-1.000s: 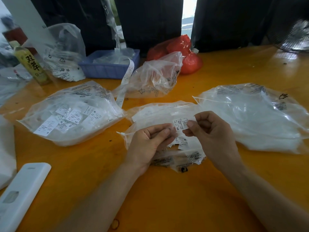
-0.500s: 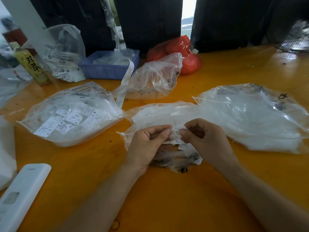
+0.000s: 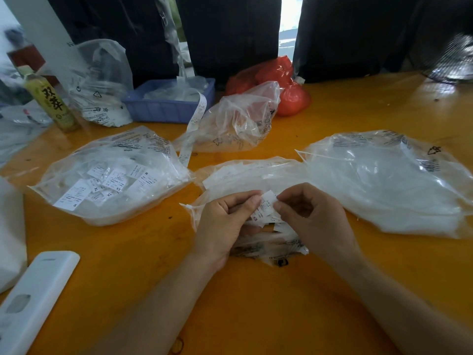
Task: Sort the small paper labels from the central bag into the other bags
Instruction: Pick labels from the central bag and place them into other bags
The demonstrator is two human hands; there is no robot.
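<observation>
where central bag (image 3: 245, 175) lies, labels (image 3: 265, 207)

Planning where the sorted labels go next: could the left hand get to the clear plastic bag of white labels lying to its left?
Probably yes: the clear plastic bag of white labels lies on the orange table with bare surface between it and the left hand. That hand pinches a small white paper label with the right hand.
</observation>
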